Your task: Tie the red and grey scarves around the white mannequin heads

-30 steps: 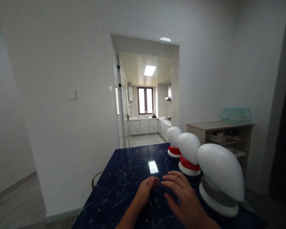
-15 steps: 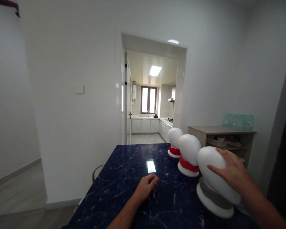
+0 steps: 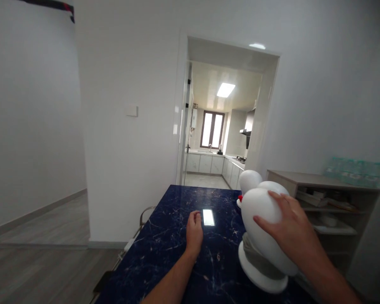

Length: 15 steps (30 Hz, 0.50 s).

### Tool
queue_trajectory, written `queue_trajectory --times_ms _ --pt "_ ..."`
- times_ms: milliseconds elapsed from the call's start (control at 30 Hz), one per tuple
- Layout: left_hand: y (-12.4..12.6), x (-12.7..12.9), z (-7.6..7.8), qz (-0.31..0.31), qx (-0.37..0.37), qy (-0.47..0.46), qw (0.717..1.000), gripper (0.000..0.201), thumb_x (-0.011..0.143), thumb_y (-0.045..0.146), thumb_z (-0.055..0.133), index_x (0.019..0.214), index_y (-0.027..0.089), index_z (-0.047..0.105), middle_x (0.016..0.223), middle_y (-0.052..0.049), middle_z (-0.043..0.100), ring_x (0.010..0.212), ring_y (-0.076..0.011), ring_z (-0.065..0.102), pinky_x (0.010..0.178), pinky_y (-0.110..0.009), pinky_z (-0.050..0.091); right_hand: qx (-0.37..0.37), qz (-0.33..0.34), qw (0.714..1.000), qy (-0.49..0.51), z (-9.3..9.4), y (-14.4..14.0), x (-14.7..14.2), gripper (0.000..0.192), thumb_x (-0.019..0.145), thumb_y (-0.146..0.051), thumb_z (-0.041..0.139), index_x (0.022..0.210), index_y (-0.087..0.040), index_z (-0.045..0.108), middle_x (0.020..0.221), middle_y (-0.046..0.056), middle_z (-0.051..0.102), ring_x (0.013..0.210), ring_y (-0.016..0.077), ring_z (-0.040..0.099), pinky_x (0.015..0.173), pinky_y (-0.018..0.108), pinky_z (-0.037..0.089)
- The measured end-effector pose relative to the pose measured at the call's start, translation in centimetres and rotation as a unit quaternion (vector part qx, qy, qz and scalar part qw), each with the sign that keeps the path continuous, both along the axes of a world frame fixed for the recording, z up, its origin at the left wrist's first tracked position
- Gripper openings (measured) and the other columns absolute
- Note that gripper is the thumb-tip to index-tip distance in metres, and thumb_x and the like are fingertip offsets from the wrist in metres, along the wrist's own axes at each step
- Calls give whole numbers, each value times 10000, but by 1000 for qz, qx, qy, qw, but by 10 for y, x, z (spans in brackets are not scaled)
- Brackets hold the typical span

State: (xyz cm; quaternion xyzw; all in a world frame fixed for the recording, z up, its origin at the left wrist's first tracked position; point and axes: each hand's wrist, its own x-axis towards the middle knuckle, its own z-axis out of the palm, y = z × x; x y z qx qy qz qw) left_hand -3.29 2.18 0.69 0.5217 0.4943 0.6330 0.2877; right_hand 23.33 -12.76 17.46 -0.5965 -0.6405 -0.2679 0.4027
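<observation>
**Table (image 3: 221, 249) before you, near head (image 3: 267, 242) under your right hand (image 3: 293, 221)**

The dark table stretches away from you; its right side carries what you are handling, with a broad bare stretch to the left. The shelf (image 3: 291, 175) stands beyond that right side, well apart from your hands; its pack of bottles (image 3: 351, 171) sits on top. The near head, a smooth white egg shape, is at the table's right and closest to you, likely so your arm meets it without a stretch; it leans in your view. The middle head (image 3: 274, 185) shows only its top behind it; the far head (image 3: 250, 180) peeks out past both; the row seems meant for order along that side.

Your right hand wraps the near head from above, thumb on the left, fingers spread across the upper curve; so round a shape probably calls for that wide hold, as it offers no edge to pinch. Your left hand (image 3: 194, 232) shows nothing in its loosely curled fingers; whether it rests or hovers cannot be told; it is perhaps set aside because one hand suffices. The near head's base (image 3: 248, 270) may or may not touch the table; a grey band (image 3: 261, 259) rings the neck just above; a sliver of red band (image 3: 240, 198) shows under the far head.
</observation>
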Motion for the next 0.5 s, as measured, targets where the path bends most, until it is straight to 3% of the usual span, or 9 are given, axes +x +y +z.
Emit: queue_trajectory --times_ms 100,200,333,500 --pt "11 -14 -2 94 -29 -36 995 376 1028 448 391 1201 195 609 1212 -122 704 1151 -246 672 1029 -395 506 -10 35 999 26 16 49 -47 778 851 -652 670 1485 -234 497 1424 175 505 1290 389 520 1108 540 446" --pt "20 -20 -6 118 -54 -47 990 288 985 317 473 1185 181 628 1210 -128 714 1147 -238 683 1043 -372 507 -27 35 997 70 23 97 -87 793 825 -633 716 1476 -232 508 1410 169 494 1257 385 530 1071 520 462" --pt "22 -15 -8 90 -54 -31 994 366 843 110 541 1179 178 667 1234 -115 727 1155 -228 685 1059 -342 496 -76 -3 991 108 15 137 -131 798 821 -619 746 1485 -253 499 1427 175 462 1251 395 512 1014 508 479" --pt "18 -8 -8 23 -45 0 999 484 845 117 535 1318 159 624 1350 -127 692 1215 -227 662 1055 -320 493 -117 -18 988 97 -6 150 -171 838 856 -695 682 1527 -252 446 1460 223 422 1282 441 449 918 566 512"
